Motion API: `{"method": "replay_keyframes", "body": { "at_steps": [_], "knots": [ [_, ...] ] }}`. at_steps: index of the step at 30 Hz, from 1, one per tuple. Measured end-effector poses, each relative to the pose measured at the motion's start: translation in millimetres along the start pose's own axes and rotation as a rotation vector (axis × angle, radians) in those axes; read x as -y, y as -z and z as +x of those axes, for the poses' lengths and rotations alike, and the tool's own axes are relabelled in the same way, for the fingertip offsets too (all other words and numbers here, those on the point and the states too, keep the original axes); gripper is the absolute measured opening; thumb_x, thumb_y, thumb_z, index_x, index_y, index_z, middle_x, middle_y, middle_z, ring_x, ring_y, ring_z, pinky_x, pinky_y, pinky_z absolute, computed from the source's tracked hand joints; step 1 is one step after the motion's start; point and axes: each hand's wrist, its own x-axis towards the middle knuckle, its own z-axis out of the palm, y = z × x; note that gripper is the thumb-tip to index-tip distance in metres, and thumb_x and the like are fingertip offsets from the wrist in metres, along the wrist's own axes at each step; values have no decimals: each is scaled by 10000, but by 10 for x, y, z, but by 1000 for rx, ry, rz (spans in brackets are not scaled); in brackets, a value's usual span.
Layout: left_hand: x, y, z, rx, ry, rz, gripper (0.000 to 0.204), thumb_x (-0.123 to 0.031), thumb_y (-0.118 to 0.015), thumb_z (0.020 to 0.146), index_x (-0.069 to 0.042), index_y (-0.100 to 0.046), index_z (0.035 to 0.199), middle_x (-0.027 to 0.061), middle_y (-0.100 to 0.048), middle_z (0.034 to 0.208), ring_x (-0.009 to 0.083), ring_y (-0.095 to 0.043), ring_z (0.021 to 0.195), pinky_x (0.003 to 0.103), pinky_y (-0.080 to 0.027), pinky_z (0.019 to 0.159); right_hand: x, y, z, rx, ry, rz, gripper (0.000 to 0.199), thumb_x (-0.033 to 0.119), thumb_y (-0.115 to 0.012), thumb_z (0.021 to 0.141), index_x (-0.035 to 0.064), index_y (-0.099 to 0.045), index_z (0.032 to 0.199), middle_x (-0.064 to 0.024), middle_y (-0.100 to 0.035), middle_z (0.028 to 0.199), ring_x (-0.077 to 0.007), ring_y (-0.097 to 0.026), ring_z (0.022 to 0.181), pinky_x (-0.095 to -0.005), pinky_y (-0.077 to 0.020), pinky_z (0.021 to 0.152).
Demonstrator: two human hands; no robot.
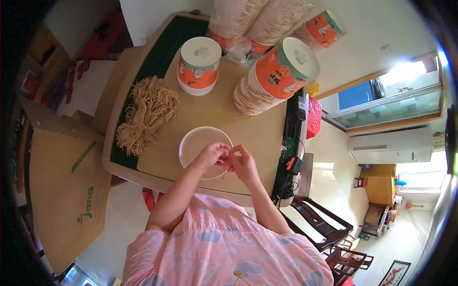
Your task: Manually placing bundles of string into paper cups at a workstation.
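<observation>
A white paper bucket (190, 143) lies with its open mouth facing up, close to me on the table. At its right rim my left hand (214, 155) and my right hand (243, 163) meet, fingertips pinched together. A thin beige cord (222, 177) loops out below the fingers by the bucket's rim. Both hands seem closed on this cord; their fingers hide most of it. Left of the bucket, a loose heap of beige cords (149, 114) rests on the table.
An upturned orange and white bucket (200, 64) stands behind, beside a leaning stack of nested buckets (276, 76). More wrapped stacks (234, 19) rise at the back. Black cables and a plug (294, 165) lie along the right edge. A large cardboard box (67, 190) stands left, chairs (324, 224) right.
</observation>
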Motion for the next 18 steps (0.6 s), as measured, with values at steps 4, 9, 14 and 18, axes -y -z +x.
{"method": "replay_keyframes", "body": {
  "at_steps": [4,9,14,18],
  "knots": [
    [35,43,1,49,40,-167,222,-106,-477,893,-24,-524,1094,74,-628,895,158,-632,741,299,-533,645,111,-76,-108,11,126,-131,126,137,-508,927,62,-488,1026,-95,-656,704,-135,-619,591,-274,-489,517],
    [109,77,14,-36,57,-299,257,-60,-564,837,-7,-514,1084,94,-624,889,166,-626,723,302,-538,634,63,-54,-276,0,151,-139,213,87,-460,926,77,-435,1137,-93,-646,747,-156,-622,606,-285,-499,539],
    [162,146,21,-16,1,-69,180,-45,-565,834,-6,-569,1010,66,-625,798,142,-622,694,269,-527,615,104,-54,-302,-50,142,-31,311,-26,-354,895,66,-400,1188,-126,-636,911,-136,-622,653,-275,-531,574],
    [242,134,42,-155,-205,331,119,-65,-581,816,4,-627,901,82,-652,739,163,-639,658,277,-517,605,128,-81,-267,-32,159,-125,400,-48,-322,884,87,-369,1257,-130,-632,960,-146,-620,617,-284,-535,576]
  ]
}}
